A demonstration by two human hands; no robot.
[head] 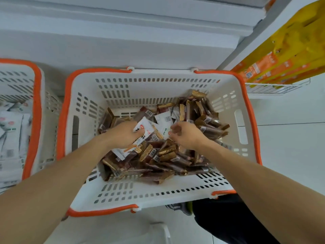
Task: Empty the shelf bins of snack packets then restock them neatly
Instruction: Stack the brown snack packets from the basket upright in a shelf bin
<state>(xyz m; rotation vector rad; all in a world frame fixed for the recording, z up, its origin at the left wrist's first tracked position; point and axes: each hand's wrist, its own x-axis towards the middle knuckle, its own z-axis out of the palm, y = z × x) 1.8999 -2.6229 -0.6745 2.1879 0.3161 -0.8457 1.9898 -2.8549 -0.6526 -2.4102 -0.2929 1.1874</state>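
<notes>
A white basket with orange rims (158, 194) stands on the floor below me, holding several brown and gold snack packets (168, 155) and a few white packets (164, 119). My left hand (123, 132) reaches into the pile and grips a white packet with orange print (142, 128). My right hand (184, 134) is beside it, fingers curled over the edge of another white packet (162, 132); whether it pinches that packet is unclear.
A second orange-rimmed basket (35, 110) at the left holds white packets. A white wire shelf (274, 87) at the upper right carries orange and yellow boxes. My dark trouser leg and a shoe (181, 207) show under the basket's near edge.
</notes>
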